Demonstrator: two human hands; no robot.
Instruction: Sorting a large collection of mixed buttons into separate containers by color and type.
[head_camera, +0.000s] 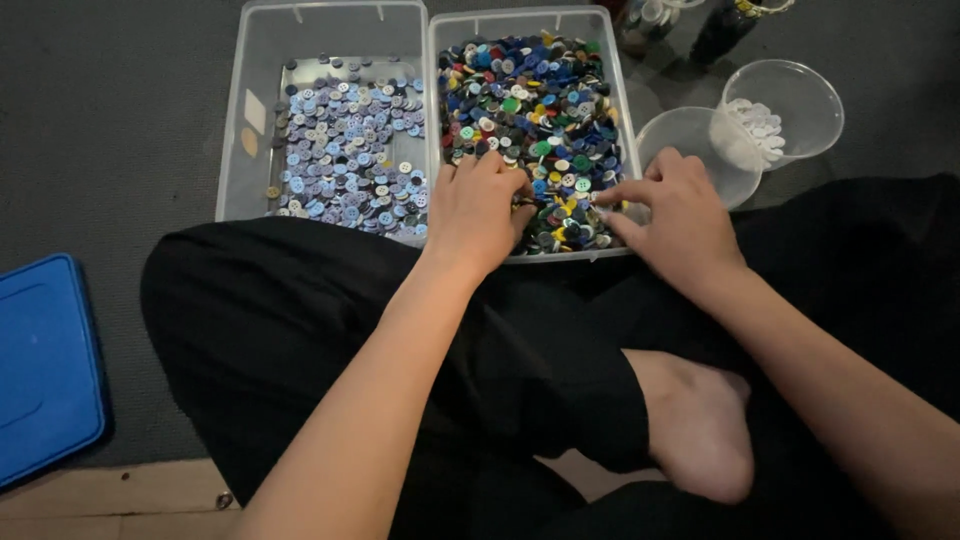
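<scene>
While you sit cross-legged on the dark carpet, both your forearms slant up and away from you to the clear tub of mixed-colour buttons (528, 100), which rests against your knees. Your left hand (478, 212) lies knuckles-up over the near left corner of that tub, fingers curled down and in so their tips pinch together at the buttons by the thumb; whether a button is actually caught between them cannot be told. Your right hand (676, 222) sits at the near right corner of the same tub, palm down, wrist bent inward, index finger and thumb stretched leftward onto the buttons, loosely spread and clasping nothing visible. Left of that tub, touching it, stands a second clear tub of pale blue and grey buttons (340, 150). Right of the mixed tub are two round clear bowls: an empty bowl (690, 135) just beside it, and a bowl of white buttons (790, 105) overlapping that one farther out.
</scene>
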